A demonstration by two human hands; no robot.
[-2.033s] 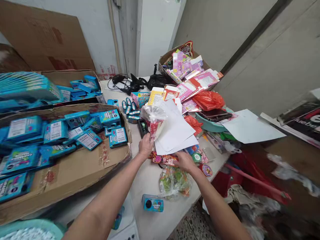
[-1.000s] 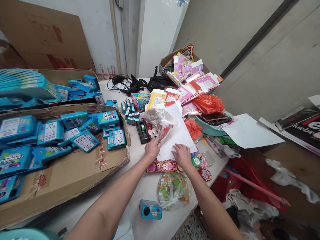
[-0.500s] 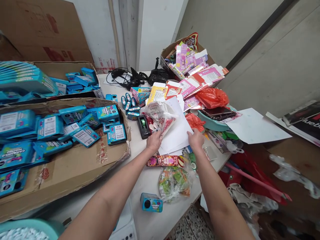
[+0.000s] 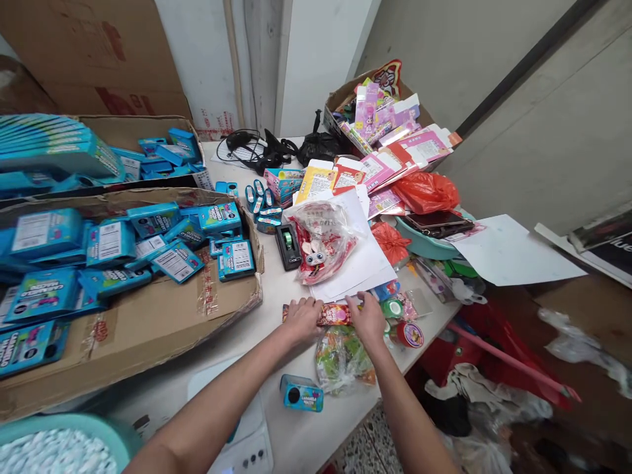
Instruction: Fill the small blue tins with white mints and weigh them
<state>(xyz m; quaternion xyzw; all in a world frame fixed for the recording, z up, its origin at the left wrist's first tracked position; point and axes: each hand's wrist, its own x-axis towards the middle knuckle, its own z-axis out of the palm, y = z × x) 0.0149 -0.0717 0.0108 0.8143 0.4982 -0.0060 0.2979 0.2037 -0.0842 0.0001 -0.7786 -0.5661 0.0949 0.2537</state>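
Note:
A long, narrow red printed packet (image 4: 336, 315) lies across the table below the white sheets. My left hand (image 4: 302, 317) is closed over its left part, fingers hiding that end. At the other end, the fingers of my right hand (image 4: 368, 319) close on the packet. Just above are the white paper sheets (image 4: 378, 260), partly covered by a clear plastic bag (image 4: 323, 224) with red contents and a small white eyed figure (image 4: 314, 255). Below the packet sits a clear bag of green and orange wrappers (image 4: 343, 362). A blue candy box (image 4: 302, 394) stands nearer me.
Open cartons (image 4: 232, 306) of blue boxes fill the left side. A black tape dispenser (image 4: 288, 247) stands beside the clear bag. Flattened boxes, a red plastic bag (image 4: 425, 192) and a teal basin (image 4: 424, 245) crowd the right. A round red tub (image 4: 411, 334) is near the table edge.
Both hands have left the clear bag and white sheets and come down toward me onto the red packet. The clear bag now rests on the sheets. The round red tub has come into view.

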